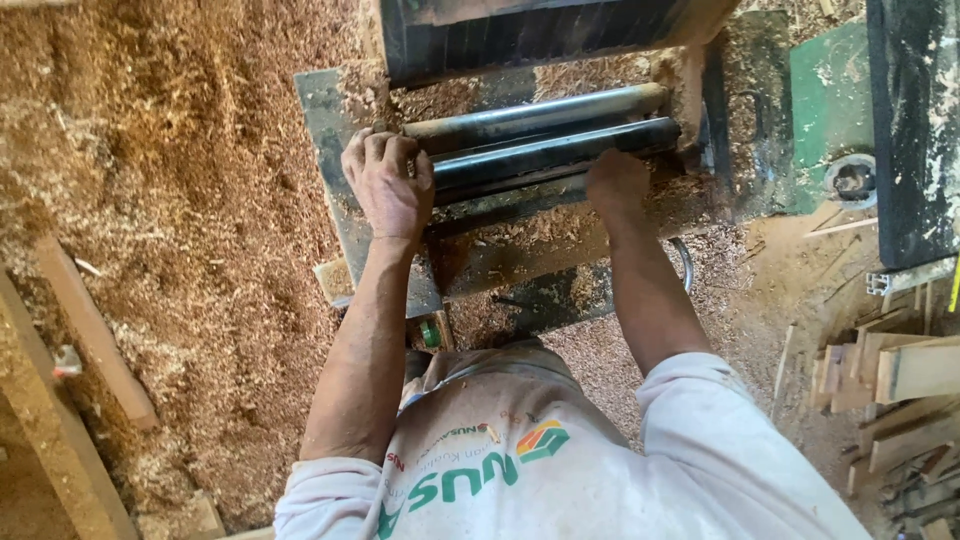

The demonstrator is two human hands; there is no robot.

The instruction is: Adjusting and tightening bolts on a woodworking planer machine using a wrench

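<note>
The dark steel rollers (545, 135) are laid side by side across the far edge of the machine bed (520, 250), amid sawdust. Their left ends are gripped by the curled fingers of the left hand (388, 180). The right hand (617, 185) is pressed against the nearer roller's right part, its fingers tucked under and hidden, so their spread cannot be told.

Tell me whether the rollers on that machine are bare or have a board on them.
Bare. Both dark metal rollers show uncovered end to end, only sawdust around them. The left hand grips their near end; the right hand rests just below them.
</note>
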